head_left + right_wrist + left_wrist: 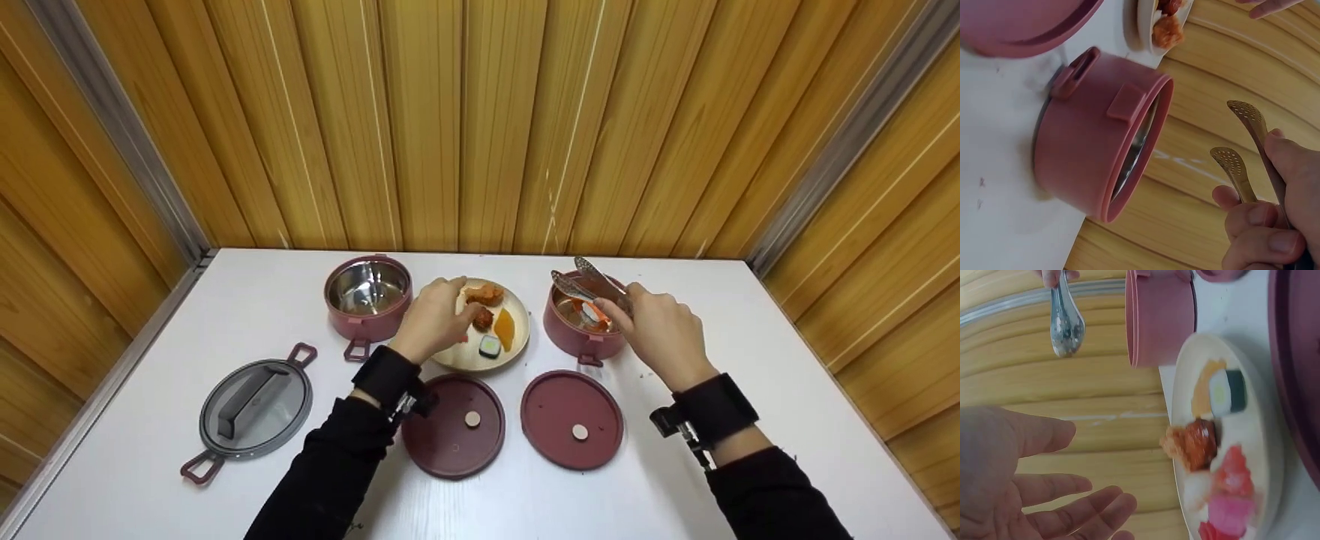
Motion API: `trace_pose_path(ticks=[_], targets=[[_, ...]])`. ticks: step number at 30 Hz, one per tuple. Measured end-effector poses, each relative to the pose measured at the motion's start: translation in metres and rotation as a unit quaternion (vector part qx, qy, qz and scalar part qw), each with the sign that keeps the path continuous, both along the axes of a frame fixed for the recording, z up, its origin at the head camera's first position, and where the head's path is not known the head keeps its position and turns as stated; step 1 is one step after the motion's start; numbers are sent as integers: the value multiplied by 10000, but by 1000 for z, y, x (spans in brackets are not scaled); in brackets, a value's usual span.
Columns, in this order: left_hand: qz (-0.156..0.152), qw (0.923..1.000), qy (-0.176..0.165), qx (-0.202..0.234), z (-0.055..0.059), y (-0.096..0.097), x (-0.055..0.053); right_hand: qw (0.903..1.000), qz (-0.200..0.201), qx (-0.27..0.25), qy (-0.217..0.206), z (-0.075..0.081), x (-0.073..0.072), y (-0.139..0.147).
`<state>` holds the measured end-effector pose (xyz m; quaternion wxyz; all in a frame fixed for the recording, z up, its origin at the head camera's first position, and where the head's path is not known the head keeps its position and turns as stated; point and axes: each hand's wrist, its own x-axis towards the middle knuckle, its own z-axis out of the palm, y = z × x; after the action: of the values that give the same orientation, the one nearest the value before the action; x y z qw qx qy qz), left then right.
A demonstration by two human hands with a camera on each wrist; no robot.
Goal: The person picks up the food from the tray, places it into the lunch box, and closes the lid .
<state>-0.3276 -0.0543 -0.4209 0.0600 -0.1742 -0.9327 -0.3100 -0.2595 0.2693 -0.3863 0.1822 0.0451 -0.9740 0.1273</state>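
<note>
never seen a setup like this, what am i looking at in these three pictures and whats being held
No machine here, just a person working barehanded. The wide picture comes from a camera on the head; the two tilted ones come from cameras at the dark wrist bands. The right hand holds metal tongs over a red pot with food pieces inside. The left hand looks empty and hovers by a plate of assorted food. Also on the white table are a second pot, a grey-rimmed lid with two handles, and two flat red discs, each bearing a small pale round piece.
</note>
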Motion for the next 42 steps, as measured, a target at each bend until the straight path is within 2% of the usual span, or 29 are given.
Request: trace_pose_path(ticks=[2,3,4,5,7,9,12,14,16,17,18,21,24,25,28,33,39,42], targets=[[140,9999,13,80,-8,-11,-4,10000,53,-7,0,0,1,-5],[282,9996,44,34,-5,-14,0,10000,84,-15,-5,0,2,-8],[340,9994,64,45,-10,-19,-3,9999,117,-26,-7,0,3,-11],[391,9990,198,52,-20,-25,-8,9999,136,-37,-24,-1,3,-13],[470,9987,170,97,-26,-33,-9,9998,176,-65,-60,-2,4,-19],[550,9983,103,183,-24,-39,-2,9997,208,-113,-109,-4,5,-24],[650,9974,-125,274,-7,-44,18,9995,256,-127,-107,-7,4,-32],[731,9968,-152,278,-6,-48,25,9994,296,-119,-105,-9,4,-37],[807,9962,-183,285,-11,-51,27,9993,341,-102,-93,-12,3,-41],[840,9957,-233,305,-15,-52,26,9993,354,-104,-90,-14,3,-43],[884,9953,-155,351,-25,-54,22,9992,361,-101,-101,-16,3,-45],[982,9939,-226,443,-43,-58,13,9991,406,-81,-98,-21,2,-51],[1073,9932,-140,429,-73,-62,-4,9988,476,-42,-69,-26,0,-57],[1073,9927,-258,489,-76,-63,-6,9988,487,-13,-61,-28,0,-59],[1060,9925,-226,560,-97,-66,-16,9989,458,75,-89,-33,-2,-65],[934,9920,-356,775,-100,-65,-18,9988,434,178,-166,-40,-7,-73],[992,9872,-822,940,-96,-60,-12,9983,424,311,-261,-50,-16,-82],[1002,9870,-836,939,-98,-57,-10,9980,395,385,-313,-55,-20,-84]])
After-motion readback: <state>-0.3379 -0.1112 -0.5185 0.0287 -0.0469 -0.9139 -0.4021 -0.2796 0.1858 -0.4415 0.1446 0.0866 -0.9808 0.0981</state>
